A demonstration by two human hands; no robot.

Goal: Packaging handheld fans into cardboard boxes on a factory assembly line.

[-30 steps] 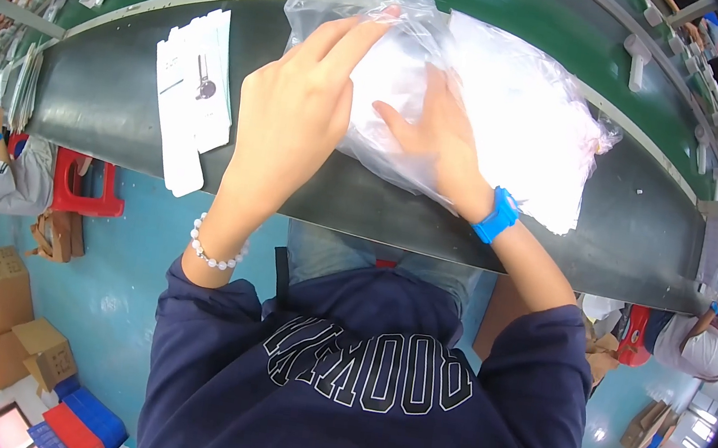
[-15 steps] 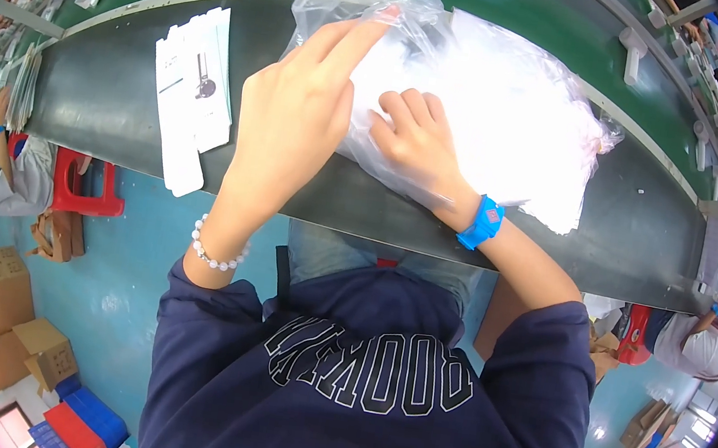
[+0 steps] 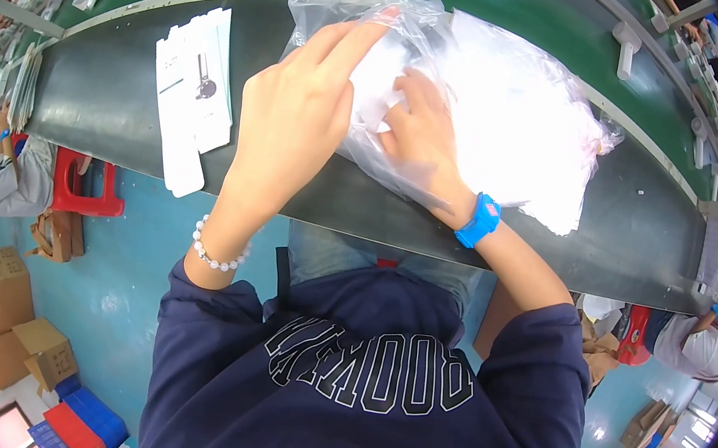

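A clear plastic bag [image 3: 352, 1] lies on the dark table, its loose mouth standing up toward the far side. White, glaring contents fill its right part [image 3: 519, 109], too bright to make out. My left hand [image 3: 298, 103], with a bead bracelet, is at the bag's mouth, index and middle fingers stretched out against the film, thumb hidden. My right hand [image 3: 425, 133], wearing a blue wristband [image 3: 479, 221], reaches in under the film. Its fingers are curled at the white contents; what they pinch is unclear. White printed card sleeves [image 3: 194, 98] lie left of my left hand.
The dark worktop [image 3: 291, 188] runs across, with a green belt [image 3: 533, 2] beyond it. Co-workers sit at far left and right. A red stool [image 3: 88, 184] and cardboard boxes [image 3: 1, 290] stand on the blue floor at left.
My right hand has shifted slightly, its fingers reaching farther up and curling at the white contents. The left hand stays nearly in place, and the bag's mouth has spread a little.
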